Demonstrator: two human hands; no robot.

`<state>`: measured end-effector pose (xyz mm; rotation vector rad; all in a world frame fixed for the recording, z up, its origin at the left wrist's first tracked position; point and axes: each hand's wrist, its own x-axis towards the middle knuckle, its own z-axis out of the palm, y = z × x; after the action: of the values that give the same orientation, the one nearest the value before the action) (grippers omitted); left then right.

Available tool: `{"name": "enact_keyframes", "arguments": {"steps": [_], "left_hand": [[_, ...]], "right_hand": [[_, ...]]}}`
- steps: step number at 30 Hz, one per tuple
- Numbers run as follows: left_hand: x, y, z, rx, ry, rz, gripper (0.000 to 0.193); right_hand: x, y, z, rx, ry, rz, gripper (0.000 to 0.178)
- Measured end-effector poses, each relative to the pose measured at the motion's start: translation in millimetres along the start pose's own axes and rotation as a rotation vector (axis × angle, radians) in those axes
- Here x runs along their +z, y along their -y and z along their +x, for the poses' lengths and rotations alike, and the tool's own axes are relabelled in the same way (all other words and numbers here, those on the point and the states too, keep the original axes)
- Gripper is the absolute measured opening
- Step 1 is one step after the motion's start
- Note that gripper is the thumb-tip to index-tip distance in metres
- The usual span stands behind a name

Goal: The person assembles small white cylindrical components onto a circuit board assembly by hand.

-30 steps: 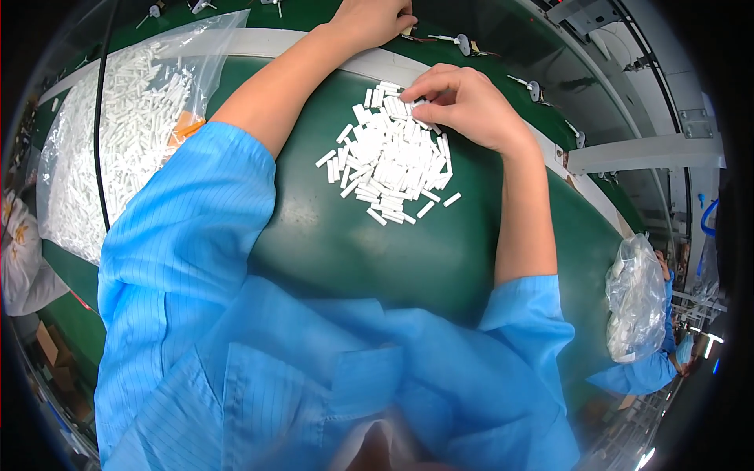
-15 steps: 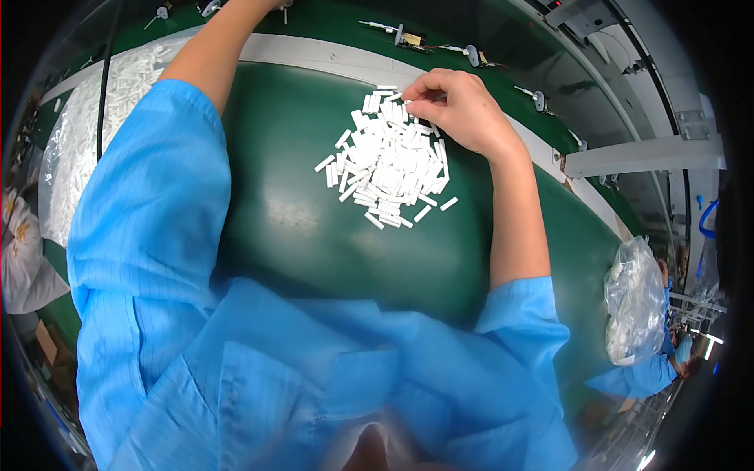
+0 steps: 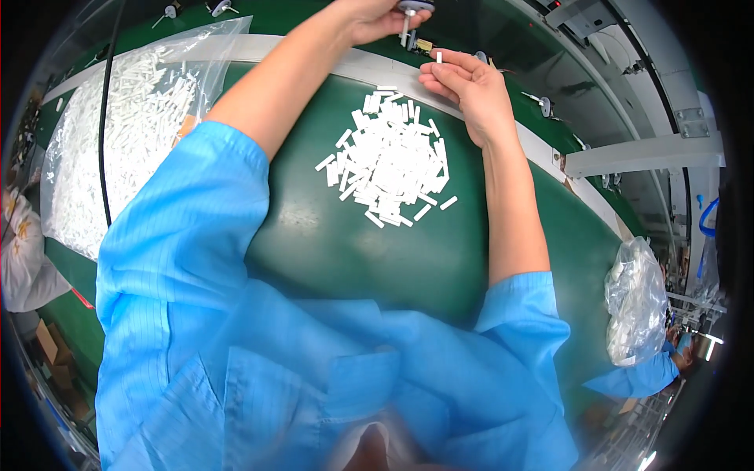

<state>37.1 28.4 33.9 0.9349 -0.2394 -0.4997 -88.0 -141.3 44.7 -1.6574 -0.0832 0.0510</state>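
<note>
My left hand (image 3: pixel 367 17) reaches to the far edge, its fingers closed on a small round grey part with a white shaft (image 3: pixel 405 30) that points down. Close to its right, my right hand (image 3: pixel 475 90) pinches a short white tube (image 3: pixel 439 57) upright between thumb and fingertips. The tube and the shaft are apart. Nearer to me, a loose pile of the same white tubes (image 3: pixel 393 161) lies on the green table (image 3: pixel 353 255).
A large clear bag of white tubes (image 3: pixel 118 149) lies at the left. Beyond the pale rail (image 3: pixel 353 69), several similar shafted parts (image 3: pixel 542 103) stand on a green strip. At the right are a metal bracket (image 3: pixel 644 157), another clear bag (image 3: pixel 635 306) and a person in blue (image 3: pixel 640 378).
My left hand has moved right along the far edge and now shows the grey part. My right hand has lifted away from the pile, up and right, with a white tube.
</note>
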Motion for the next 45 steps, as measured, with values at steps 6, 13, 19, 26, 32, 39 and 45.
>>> {"name": "enact_keyframes", "arguments": {"steps": [6, 13, 19, 26, 32, 39, 45], "left_hand": [[29.8, 27.1, -13.2, 0.006, -0.073, -0.276, 0.015], [31.2, 29.6, -14.3, 0.107, -0.152, -0.424, 0.014], [37.0, 29.4, -17.4, 0.104, -0.142, -0.414, 0.014], [37.8, 40.8, -18.4, 0.194, -0.116, -0.277, 0.013], [74.2, 52.7, -31.2, 0.136, -0.201, -0.035, 0.017], [75.9, 55.4, -33.0, 0.176, -0.248, 0.043, 0.020], [75.6, 61.8, -27.5, 0.212, -0.252, 0.011, 0.017]], "right_hand": [[2.9, -12.4, 1.2, -0.005, -0.076, -0.044, 0.020], [14.1, -12.2, -4.1, 0.003, -0.058, -0.050, 0.019], [13.6, -12.7, -3.5, 0.006, -0.051, -0.061, 0.019], [13.7, -13.5, -1.6, 0.008, -0.070, 0.000, 0.019], [1.6, -20.9, 4.2, -0.228, -0.341, 0.013, 0.018], [-0.5, -22.1, 2.3, -0.489, -0.439, -0.603, 0.019], [-2.1, -20.5, 1.0, -0.695, -0.450, -0.865, 0.019]]}}
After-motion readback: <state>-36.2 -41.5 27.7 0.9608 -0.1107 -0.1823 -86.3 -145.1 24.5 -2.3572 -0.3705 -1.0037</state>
